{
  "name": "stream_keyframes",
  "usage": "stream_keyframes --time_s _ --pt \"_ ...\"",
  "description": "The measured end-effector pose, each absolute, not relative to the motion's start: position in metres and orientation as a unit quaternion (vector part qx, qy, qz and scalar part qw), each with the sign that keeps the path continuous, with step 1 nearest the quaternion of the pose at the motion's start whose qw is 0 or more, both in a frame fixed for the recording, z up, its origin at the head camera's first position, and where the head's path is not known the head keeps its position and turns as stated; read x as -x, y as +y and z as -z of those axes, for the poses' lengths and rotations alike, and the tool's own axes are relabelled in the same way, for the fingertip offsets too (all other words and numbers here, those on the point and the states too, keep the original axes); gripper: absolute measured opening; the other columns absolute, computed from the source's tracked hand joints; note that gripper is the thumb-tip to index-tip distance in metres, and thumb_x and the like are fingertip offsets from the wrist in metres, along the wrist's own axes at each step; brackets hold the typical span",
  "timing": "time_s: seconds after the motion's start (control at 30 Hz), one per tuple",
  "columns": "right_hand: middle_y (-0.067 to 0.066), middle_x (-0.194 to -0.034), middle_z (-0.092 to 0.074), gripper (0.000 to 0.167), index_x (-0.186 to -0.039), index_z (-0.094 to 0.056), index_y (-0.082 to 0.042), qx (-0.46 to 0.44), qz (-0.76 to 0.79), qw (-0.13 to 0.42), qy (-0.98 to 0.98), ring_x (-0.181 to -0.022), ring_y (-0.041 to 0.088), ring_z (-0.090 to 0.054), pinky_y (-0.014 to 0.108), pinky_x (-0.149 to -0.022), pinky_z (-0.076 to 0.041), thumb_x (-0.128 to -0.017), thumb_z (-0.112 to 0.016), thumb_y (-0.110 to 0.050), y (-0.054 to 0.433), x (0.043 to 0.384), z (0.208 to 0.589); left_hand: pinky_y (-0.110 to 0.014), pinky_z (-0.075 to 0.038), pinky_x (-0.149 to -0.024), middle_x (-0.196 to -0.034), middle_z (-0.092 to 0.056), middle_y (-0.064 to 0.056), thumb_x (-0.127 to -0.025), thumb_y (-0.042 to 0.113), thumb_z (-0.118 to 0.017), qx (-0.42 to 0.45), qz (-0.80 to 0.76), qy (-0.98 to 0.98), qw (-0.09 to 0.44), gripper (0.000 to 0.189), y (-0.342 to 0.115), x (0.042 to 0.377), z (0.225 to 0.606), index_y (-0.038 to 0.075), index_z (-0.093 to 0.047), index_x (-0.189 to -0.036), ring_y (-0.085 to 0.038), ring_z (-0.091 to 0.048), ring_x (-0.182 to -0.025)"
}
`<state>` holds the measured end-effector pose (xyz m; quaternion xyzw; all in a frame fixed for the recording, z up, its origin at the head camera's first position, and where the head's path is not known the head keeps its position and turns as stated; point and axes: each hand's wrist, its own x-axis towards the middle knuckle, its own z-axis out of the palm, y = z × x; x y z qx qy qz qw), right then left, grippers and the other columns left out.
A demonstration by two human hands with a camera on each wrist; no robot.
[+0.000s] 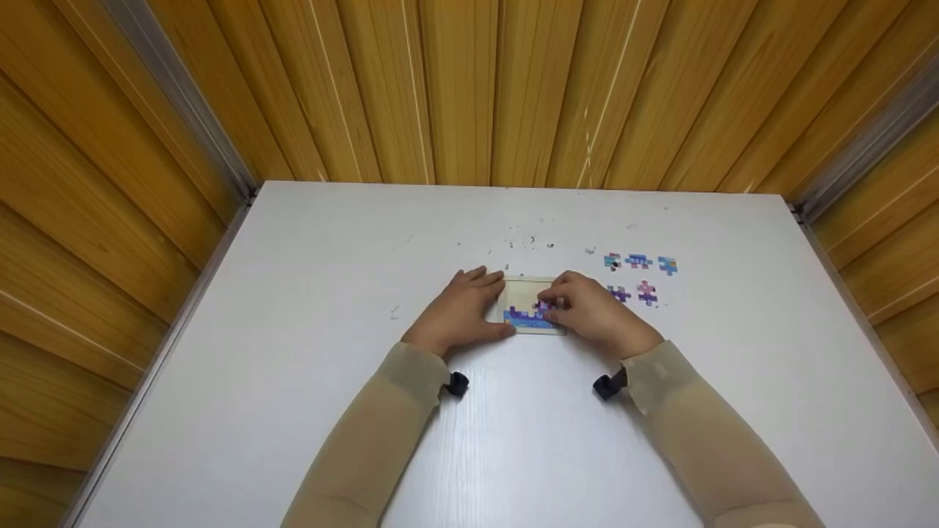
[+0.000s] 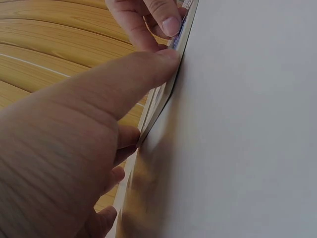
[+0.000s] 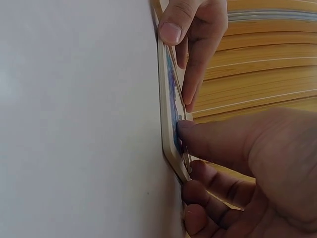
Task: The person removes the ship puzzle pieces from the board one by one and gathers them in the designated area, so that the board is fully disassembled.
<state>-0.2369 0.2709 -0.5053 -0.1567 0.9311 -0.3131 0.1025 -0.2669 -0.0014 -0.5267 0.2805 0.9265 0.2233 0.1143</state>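
Note:
A small shallow wooden puzzle tray (image 1: 522, 292) lies on the white table between both hands. Joined blue and purple puzzle pieces (image 1: 522, 320) fill its near part, and the far part shows bare wood. My left hand (image 1: 461, 309) holds the tray's left side, thumb on the near corner and fingertips by the far corner. My right hand (image 1: 598, 314) reaches over the tray's right side, pinching a purple-pink puzzle piece (image 1: 543, 304) beside the joined ones. In the right wrist view, the right thumb (image 3: 188, 130) presses down inside the rim; its fingers partly hide the piece.
Several loose puzzle pieces (image 1: 638, 261) lie in two rows on the table (image 1: 308, 293), right of the tray beyond my right hand. Small dark marks speckle the tabletop behind the tray. Wood-look panels (image 1: 462, 88) rise along the table's back and sides.

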Motion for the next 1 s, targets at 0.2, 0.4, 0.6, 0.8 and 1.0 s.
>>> stream_keyframes --time_s 0.2,0.4,0.6,0.8,1.0 --pt "0.013 -0.13 -0.073 0.032 -0.138 -0.081 -0.007 0.158 0.315 0.102 0.93 -0.109 0.026 -0.063 0.041 -0.097 -0.053 -0.107 -0.077 -0.014 0.271 0.237 0.506 -0.048 -0.009 -0.149 -0.184 -0.041 0.004 -0.097 0.062 -0.083 -0.281 -0.226 0.926 0.114 0.096 -0.002 0.267 0.526 0.016 -0.047 -0.173 -0.027 -0.024 -0.178" --pt "0.012 -0.127 -0.073 0.03 -0.135 -0.082 -0.007 0.157 0.309 0.098 0.933 -0.108 0.025 -0.064 0.04 -0.096 -0.053 -0.107 -0.077 -0.015 0.271 0.237 0.507 -0.048 -0.01 -0.149 -0.184 -0.041 0.003 -0.097 0.062 -0.083 -0.282 -0.225 0.926 0.113 0.096 -0.002 0.267 0.526 0.016 -0.048 -0.173 -0.027 -0.024 -0.178" --pt "0.006 -0.122 -0.072 0.027 -0.128 -0.084 -0.013 0.143 0.322 0.087 0.932 -0.104 0.024 -0.064 0.038 -0.09 -0.055 -0.102 -0.081 -0.015 0.273 0.237 0.502 -0.049 -0.011 -0.149 -0.184 -0.043 0.002 -0.097 0.062 -0.083 -0.282 -0.222 0.927 0.11 0.096 -0.001 0.267 0.527 0.015 -0.048 -0.173 -0.028 -0.026 -0.178" --pt "0.004 -0.122 -0.071 0.025 -0.127 -0.085 -0.018 0.123 0.343 0.073 0.928 -0.106 0.025 -0.064 0.036 -0.09 -0.055 -0.102 -0.083 -0.018 0.283 0.235 0.492 -0.048 -0.01 -0.149 -0.184 -0.042 0.003 -0.097 0.063 -0.082 -0.28 -0.222 0.927 0.117 0.097 0.0 0.267 0.529 0.017 -0.047 -0.174 -0.027 -0.024 -0.178" --pt "0.008 -0.13 -0.07 0.039 -0.145 -0.077 -0.014 0.118 0.355 0.054 0.926 -0.11 0.026 -0.062 0.024 -0.089 -0.053 -0.106 -0.081 -0.016 0.303 0.231 0.48 -0.046 -0.008 -0.149 -0.185 -0.04 0.004 -0.097 0.062 -0.082 -0.277 -0.222 0.927 0.119 0.097 -0.001 0.267 0.528 0.018 -0.045 -0.175 -0.026 -0.023 -0.179"
